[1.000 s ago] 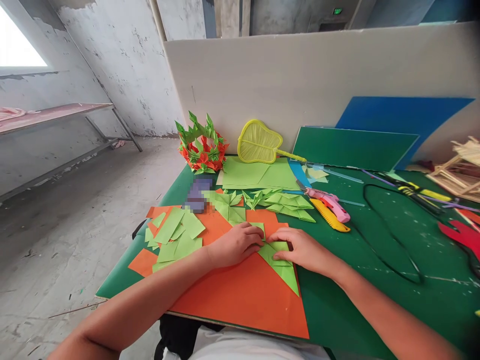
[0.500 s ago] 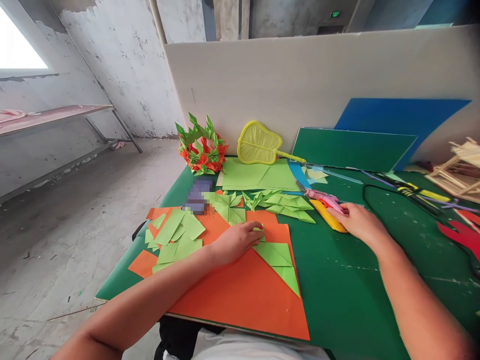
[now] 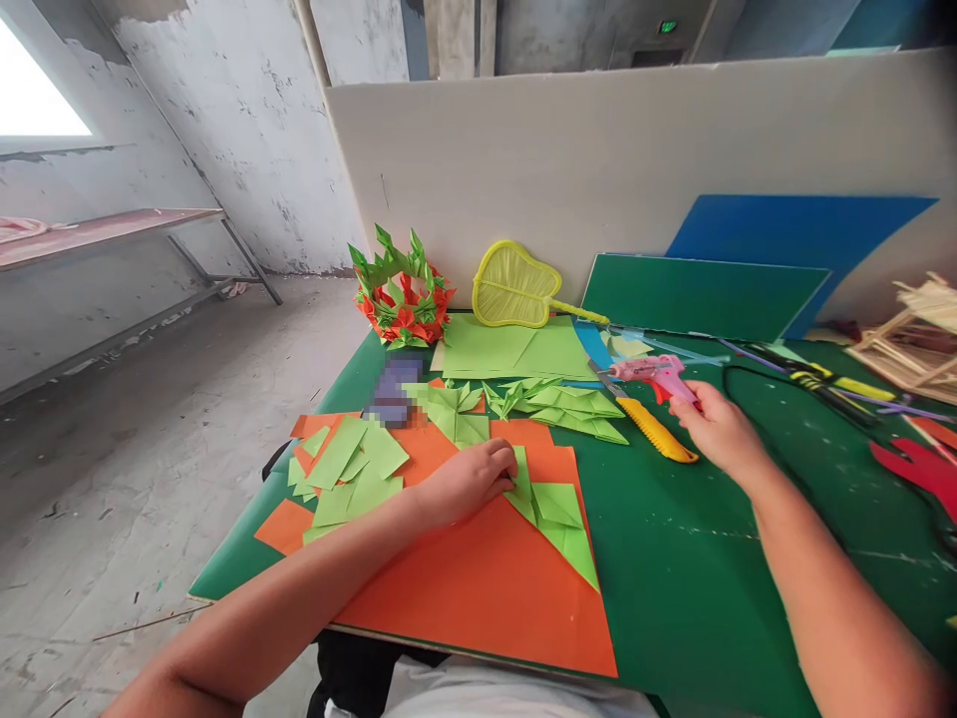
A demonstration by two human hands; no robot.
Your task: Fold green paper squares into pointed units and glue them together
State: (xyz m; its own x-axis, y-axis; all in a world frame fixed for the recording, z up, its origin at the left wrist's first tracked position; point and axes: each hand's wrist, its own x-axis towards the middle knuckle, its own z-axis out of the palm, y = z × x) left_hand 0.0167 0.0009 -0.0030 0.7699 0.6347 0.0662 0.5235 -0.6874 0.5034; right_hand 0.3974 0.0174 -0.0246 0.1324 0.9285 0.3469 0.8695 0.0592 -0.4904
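My right hand (image 3: pixel 714 424) is closed around the handle of a pink hot glue gun (image 3: pixel 662 372), held just above the table with its nozzle toward the left. Beside it a yellow utility knife (image 3: pixel 658 431) lies on the table, blade out. My left hand (image 3: pixel 471 481) rests over the orange paper (image 3: pixel 478 598), its fingers curled onto the edge of a folded green paper (image 3: pixel 557 507). The fingertips are partly hidden. Folded green leaf-like pieces (image 3: pixel 572 404) lie just behind the hands.
A green-and-orange paper crown (image 3: pixel 404 299) stands at the back left. Green paper scraps (image 3: pixel 359 469) lie left of my left hand. Light green sheets (image 3: pixel 515 349), a yellow fan (image 3: pixel 517 286) and a wooden stick frame (image 3: pixel 908 344) sit toward the back. A black cord crosses the right side.
My right hand has lifted the glue gun off the utility knife and turned it more level. My left fingers have curled in and drawn slightly left along the green paper.
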